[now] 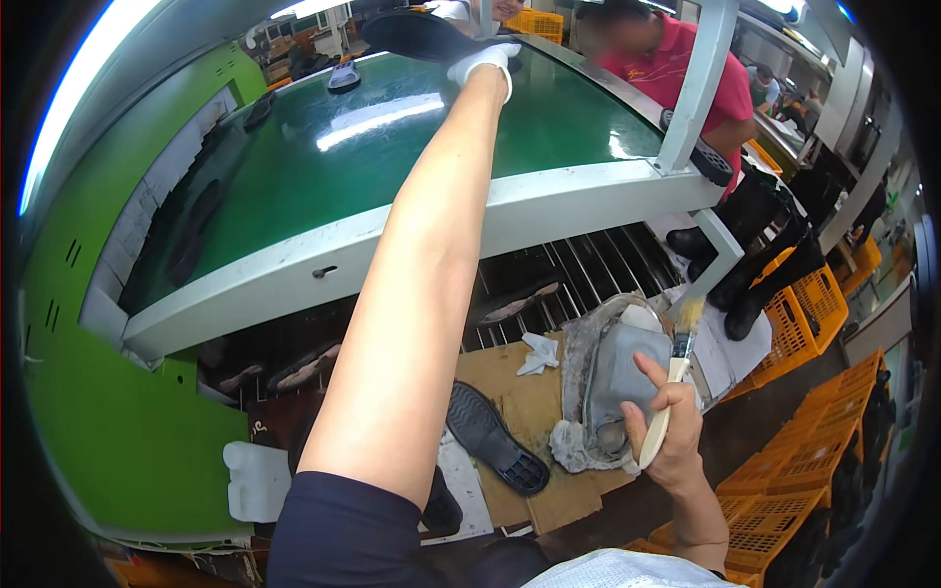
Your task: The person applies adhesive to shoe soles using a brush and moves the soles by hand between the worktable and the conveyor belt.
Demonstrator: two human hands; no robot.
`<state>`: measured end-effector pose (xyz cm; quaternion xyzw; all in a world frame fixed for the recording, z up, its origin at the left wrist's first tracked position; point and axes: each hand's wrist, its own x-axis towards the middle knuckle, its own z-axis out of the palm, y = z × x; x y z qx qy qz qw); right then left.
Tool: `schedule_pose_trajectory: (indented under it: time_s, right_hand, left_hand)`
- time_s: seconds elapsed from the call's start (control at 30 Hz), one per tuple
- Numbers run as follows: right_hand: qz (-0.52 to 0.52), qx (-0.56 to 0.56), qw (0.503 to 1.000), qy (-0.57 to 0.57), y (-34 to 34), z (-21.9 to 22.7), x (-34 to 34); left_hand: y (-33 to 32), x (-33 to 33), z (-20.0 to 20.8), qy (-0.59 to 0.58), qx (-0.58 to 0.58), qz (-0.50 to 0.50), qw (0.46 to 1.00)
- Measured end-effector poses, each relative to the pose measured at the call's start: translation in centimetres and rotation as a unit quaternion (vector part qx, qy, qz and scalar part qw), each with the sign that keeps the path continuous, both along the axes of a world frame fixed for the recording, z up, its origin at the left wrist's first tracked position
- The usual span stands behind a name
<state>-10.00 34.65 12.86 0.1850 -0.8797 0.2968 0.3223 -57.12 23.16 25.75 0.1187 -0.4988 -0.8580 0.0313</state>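
A dark shoe sole (417,35) is held above the far part of a green work surface (294,191), its right end gripped by the white-gloved left hand (483,65) at the end of an outstretched arm. Nearer, the right hand (676,436) wraps its fingers around a pale-handled brush (677,368), bristles pointing away, beside a grey container (624,358). Another sole (493,436) lies on cardboard (500,368), while a person in pink (678,73) stands beyond the frame's right side.

Glossy belt (284,186), matt held sole (417,36), metal brush ferrule (683,344)
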Motion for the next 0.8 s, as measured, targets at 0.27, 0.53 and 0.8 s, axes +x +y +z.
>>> schedule_pose_trajectory:
  time_s: [0.27,0.53,0.8]
  right_hand:
    - [0.010,0.015,1.000,-0.024,0.8,0.3,-2.0]
    - [-0.019,0.018,0.999,-0.041,1.0,-0.7,-2.3]
    - [-0.024,0.024,0.997,-0.066,0.0,-0.7,-2.0]
  left_hand:
    - [-1.9,-6.5,-2.3,0.043,-0.056,-0.126,0.990]
    - [-1.9,-3.4,-2.2,0.055,-0.004,-0.202,0.978]
    - [-2.8,-5.1,-2.7,0.044,-0.011,-0.261,0.964]
